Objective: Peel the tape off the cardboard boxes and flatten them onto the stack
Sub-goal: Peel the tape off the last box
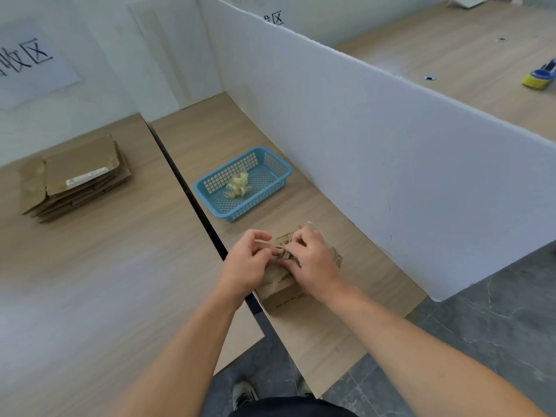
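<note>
The wooden surface (90, 281) is the largest thing in view. It is made of two tabletops that meet at a dark seam running just left of the blue basket (258, 200). A white partition board (391, 145) stands upright just right of the basket and slants from behind it toward the viewer. Grey tiled floor (481, 311) shows nearer the viewer than the basket, past the surface's edge. A paper sign (33, 64) with large black characters hangs on the wall well to the left of and behind the basket.

The stack (75, 176) of flattened brown cardboard lies well to the left of the basket, across the seam. The basket is a perforated rectangle and sits at an angle on the right-hand tabletop. The cardboard box (279, 288) rests on the surface near the basket, on its viewer side, and is worn and torn along the top.

Both hands are close together on top of that box. The left hand (246, 260) has its fingers curled and pinches a pale tape strip (264, 242) at the box's top. The right hand (313, 263) lies over the box with its fingers curled onto the torn cardboard, gripping it.

A blue and yellow tape dispenser (540, 76) lies far right of the basket, beyond the partition. A wad of crumpled yellowish tape (237, 185) lies inside the basket.
</note>
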